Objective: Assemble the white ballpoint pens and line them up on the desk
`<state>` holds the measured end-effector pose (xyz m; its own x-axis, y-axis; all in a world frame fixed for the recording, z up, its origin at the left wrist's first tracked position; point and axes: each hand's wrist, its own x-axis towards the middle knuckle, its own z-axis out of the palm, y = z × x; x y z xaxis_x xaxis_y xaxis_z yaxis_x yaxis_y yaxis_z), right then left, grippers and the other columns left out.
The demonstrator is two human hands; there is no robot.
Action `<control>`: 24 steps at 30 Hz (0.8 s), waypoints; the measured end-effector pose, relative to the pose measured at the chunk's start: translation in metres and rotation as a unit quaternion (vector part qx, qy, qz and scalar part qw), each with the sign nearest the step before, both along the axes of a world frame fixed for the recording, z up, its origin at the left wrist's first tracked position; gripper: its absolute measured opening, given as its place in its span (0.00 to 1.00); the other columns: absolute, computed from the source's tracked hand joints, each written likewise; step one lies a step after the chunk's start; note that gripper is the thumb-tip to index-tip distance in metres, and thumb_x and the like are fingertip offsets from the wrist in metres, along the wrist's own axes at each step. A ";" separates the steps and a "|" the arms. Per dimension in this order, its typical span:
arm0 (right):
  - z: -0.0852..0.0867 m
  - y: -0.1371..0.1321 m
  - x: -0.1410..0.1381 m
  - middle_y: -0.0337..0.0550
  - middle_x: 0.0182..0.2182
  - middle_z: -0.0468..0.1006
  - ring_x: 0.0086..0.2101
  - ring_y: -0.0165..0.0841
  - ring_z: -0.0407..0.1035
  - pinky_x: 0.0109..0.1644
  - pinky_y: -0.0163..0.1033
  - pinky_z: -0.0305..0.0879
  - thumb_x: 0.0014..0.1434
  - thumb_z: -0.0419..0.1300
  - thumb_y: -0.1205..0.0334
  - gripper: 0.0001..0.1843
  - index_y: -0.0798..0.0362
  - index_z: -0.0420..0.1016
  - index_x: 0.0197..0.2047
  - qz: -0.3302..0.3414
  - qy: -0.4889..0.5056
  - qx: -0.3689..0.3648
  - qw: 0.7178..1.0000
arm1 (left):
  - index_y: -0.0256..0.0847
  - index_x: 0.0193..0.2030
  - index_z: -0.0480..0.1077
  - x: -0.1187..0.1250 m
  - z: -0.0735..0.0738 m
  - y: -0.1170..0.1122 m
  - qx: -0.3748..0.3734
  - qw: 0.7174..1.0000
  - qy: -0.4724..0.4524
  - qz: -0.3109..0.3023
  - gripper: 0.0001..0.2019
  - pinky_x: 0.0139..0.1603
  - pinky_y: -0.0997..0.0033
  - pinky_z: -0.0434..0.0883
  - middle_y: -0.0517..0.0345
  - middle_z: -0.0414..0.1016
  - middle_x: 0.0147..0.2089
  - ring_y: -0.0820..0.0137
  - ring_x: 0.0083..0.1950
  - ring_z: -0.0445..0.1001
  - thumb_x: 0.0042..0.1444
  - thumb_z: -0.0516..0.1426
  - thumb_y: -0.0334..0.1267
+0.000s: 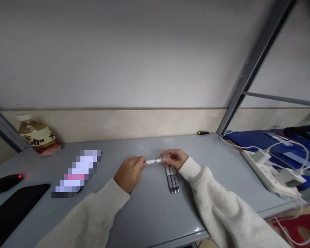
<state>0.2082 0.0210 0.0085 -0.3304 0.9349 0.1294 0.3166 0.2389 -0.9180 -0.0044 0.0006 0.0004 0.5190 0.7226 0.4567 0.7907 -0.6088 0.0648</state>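
Observation:
A white pen (152,161) is held level above the grey desk, stretched between both hands. My left hand (130,171) is closed round its left end, and the fingers hide that end. My right hand (177,159) pinches the other end between thumb and fingers, where a clear part shows. Just below my right hand, three white-and-grey pens (172,181) lie side by side on the desk, their tips toward me and their upper ends partly behind the hand. A small dark tip (131,193) shows beside my left wrist; I cannot tell what it belongs to.
On the left are a drink bottle (40,136), a phone with a pixelated screen (77,174), a black tablet-like slab (18,210) and a black mouse (6,183) with a red light. A yellow-black tool (203,133) lies by the wall. A white power strip (267,175) with cables stands right.

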 end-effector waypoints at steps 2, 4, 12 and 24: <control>0.000 0.000 0.000 0.36 0.16 0.67 0.18 0.25 0.58 0.21 0.31 0.55 0.49 0.58 0.52 0.14 0.57 0.72 0.26 0.009 -0.016 -0.011 1.000 | 0.40 0.29 0.62 0.000 0.000 0.000 -0.003 1.000 0.000 -0.002 0.16 0.32 0.68 0.61 0.57 0.68 0.25 0.68 0.29 0.67 0.63 0.38 0.34; 0.000 0.000 0.000 0.38 0.20 0.70 0.21 0.25 0.59 0.22 0.30 0.54 0.44 0.62 0.56 0.11 0.56 0.72 0.26 -0.001 -0.016 0.023 1.000 | 0.40 0.29 0.62 0.001 0.001 -0.001 -0.008 1.000 -0.002 -0.001 0.17 0.32 0.68 0.61 0.58 0.68 0.25 0.68 0.29 0.67 0.63 0.37 0.35; -0.001 0.001 0.001 0.38 0.19 0.69 0.21 0.26 0.60 0.23 0.31 0.55 0.47 0.59 0.61 0.08 0.57 0.74 0.29 -0.008 -0.023 0.037 0.999 | 0.40 0.31 0.62 0.002 0.002 -0.004 -0.042 0.999 -0.014 -0.002 0.17 0.34 0.66 0.61 0.58 0.69 0.27 0.67 0.30 0.68 0.63 0.37 0.38; 0.000 0.002 0.002 0.39 0.22 0.74 0.22 0.25 0.62 0.23 0.29 0.56 0.45 0.61 0.67 0.04 0.56 0.76 0.28 -0.009 -0.090 0.105 0.990 | 0.40 0.33 0.64 0.001 0.001 -0.001 -0.053 0.999 0.001 -0.013 0.15 0.35 0.66 0.62 0.56 0.71 0.29 0.66 0.33 0.69 0.63 0.39 0.37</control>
<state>0.2101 0.0227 0.0081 -0.3500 0.8992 0.2628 0.4765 0.4124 -0.7764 -0.0036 -0.0004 0.0011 0.5382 0.7535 0.3776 0.7753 -0.6183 0.1287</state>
